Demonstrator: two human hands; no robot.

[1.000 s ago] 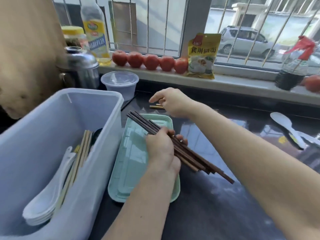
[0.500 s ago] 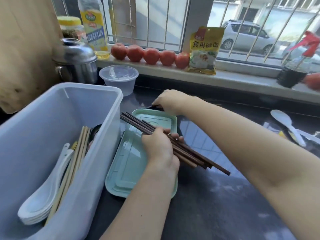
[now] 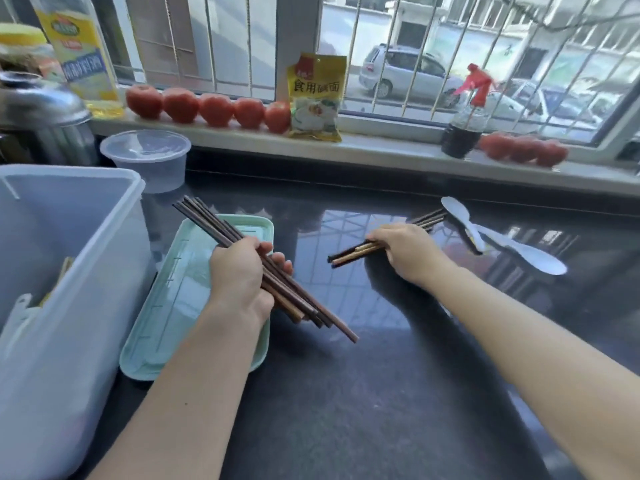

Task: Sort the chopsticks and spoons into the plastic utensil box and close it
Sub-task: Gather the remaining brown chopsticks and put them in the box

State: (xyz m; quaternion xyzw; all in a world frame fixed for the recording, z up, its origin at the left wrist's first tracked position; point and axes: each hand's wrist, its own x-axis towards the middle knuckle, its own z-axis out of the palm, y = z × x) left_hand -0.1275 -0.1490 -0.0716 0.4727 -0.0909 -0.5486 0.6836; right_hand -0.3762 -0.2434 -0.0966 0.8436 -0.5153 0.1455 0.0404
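My left hand (image 3: 239,275) is shut on a bundle of dark brown chopsticks (image 3: 204,220), held slanted above the green lid (image 3: 166,306). To the right, my right hand (image 3: 405,251) grips a few more chopsticks (image 3: 349,256), brown and tan, low over the dark counter. The translucent plastic utensil box (image 3: 76,258) stands open at the left; pale chopsticks and a white spoon handle (image 3: 20,310) show inside it. Two white spoons (image 3: 460,216) (image 3: 533,256) lie on the counter at the right.
A clear round tub (image 3: 149,157) and a steel pot (image 3: 41,116) stand behind the box. The windowsill holds tomatoes (image 3: 211,109), an oil bottle (image 3: 83,53), a yellow packet (image 3: 315,98) and a dark sauce bottle (image 3: 462,129). The black counter (image 3: 346,393) stretches in front.
My right hand left the lid's far end and moved right, and now holds a few chopsticks over the counter. The left hand's bundle stayed above the lid. The view swung right.
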